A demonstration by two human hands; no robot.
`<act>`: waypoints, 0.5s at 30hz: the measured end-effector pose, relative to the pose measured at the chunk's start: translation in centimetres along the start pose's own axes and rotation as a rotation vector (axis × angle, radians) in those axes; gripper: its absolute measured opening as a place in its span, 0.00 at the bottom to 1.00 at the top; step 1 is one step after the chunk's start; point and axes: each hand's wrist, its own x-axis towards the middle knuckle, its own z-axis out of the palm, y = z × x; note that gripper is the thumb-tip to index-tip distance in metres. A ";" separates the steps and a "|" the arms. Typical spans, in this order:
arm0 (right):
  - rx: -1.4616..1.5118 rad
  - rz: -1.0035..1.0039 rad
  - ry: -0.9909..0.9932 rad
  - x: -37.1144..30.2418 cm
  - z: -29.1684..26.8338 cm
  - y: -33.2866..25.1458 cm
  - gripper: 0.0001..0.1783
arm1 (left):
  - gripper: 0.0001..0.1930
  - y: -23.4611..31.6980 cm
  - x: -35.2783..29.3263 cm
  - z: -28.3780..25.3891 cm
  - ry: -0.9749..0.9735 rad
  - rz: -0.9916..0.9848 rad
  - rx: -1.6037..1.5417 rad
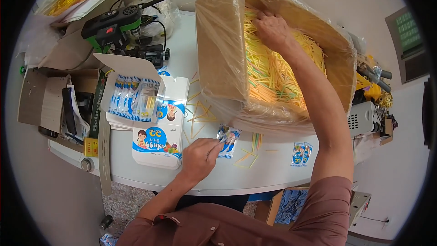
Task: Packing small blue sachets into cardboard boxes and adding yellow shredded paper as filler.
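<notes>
in front of the plastic-lined box (219, 45), the small packet (230, 142) is pinched by the left hand (199, 158) — best kept steady — while inside the box thin sticks (277, 75) are reached by the curled right hand (273, 29), any hold indiscernible, and should be gathered gently.

A plastic-lined carton (219, 41) of sticks (281, 79), boxed packets (125, 98) and a machine (111, 26) suggest a packing workshop.
</notes>
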 end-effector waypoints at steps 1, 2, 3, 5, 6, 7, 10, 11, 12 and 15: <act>-0.015 -0.004 -0.057 0.4 -0.1 -0.2 0.10 | 0.05 0.0 0.0 -0.1 -0.004 -0.022 -0.041; -0.021 0.000 -0.058 0.3 0.8 0.1 0.10 | 0.05 0.0 0.2 -0.1 -0.013 -0.034 -0.086; -0.062 -0.032 0.054 -0.1 2.0 0.4 0.10 | 0.05 0.1 0.3 -0.1 -0.014 -0.028 -0.090; -0.102 -0.070 0.172 -0.3 2.4 1.2 0.10 | 0.05 0.4 0.3 -0.4 -0.015 -0.011 -0.090; -0.041 -0.060 0.029 -0.2 1.6 1.4 0.10 | 0.05 0.4 0.0 -0.6 -0.008 -0.011 -0.088; 0.019 -0.050 -0.114 -0.3 0.8 1.5 0.10 | 0.05 0.4 -0.3 -0.8 -0.015 -0.021 -0.090; 0.109 0.021 -0.037 -1.8 -0.8 2.1 0.07 | 0.05 0.3 -1.4 -1.1 -0.021 -0.055 -0.116; 0.104 0.025 -0.033 -2.4 -1.3 2.4 0.07 | 0.05 0.3 -1.7 -1.2 -0.023 -0.082 -0.142; 0.190 0.077 -0.037 -3.1 -1.7 2.8 0.08 | 0.05 0.4 -2.0 -1.3 -0.024 -0.073 -0.143; 0.567 0.219 0.053 -6.3 -3.2 3.9 0.10 | 0.06 1.0 -2.6 -1.9 -0.025 -0.106 -0.234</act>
